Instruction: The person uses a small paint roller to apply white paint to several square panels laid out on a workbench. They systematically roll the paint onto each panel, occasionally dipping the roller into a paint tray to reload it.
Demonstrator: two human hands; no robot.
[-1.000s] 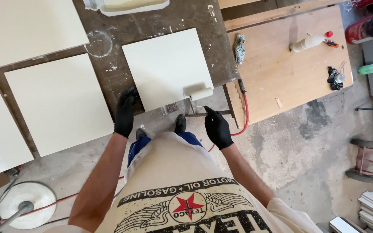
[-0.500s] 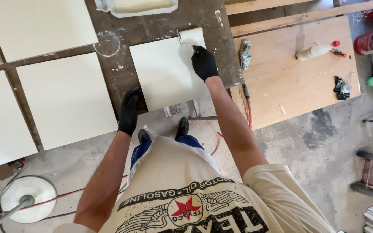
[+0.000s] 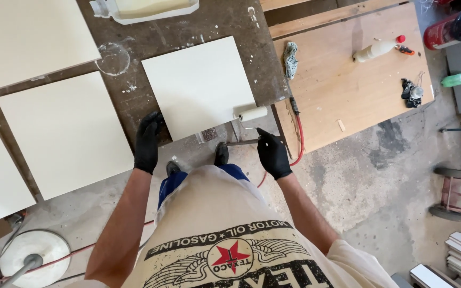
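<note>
Roller (image 3: 253,113) strokes are what my two black-gloved hands are busy with, seen from above my own chest. Half a second ago my right hand (image 3: 273,154) was stretched out to the far right corner of the cream panel (image 3: 198,85); now it is drawn back to the near edge of the bench (image 3: 230,21), fingers wrapped shut around the roller's handle. The short white roller head sits at the panel's near right corner, touching its edge, so one stroke along the right side looks finished and that strip is likely coated. My left hand (image 3: 148,141) has kept its place at the panel's near left corner, fingers curled down over the bench edge, holding nothing I can make out. Larger cream panels (image 3: 65,133) lie along the bench's left side. A pale paint tray (image 3: 145,8) stands at the far edge. To the right, a wooden board (image 3: 348,90) carries a rag (image 3: 290,58) and a bottle (image 3: 372,50).
</note>
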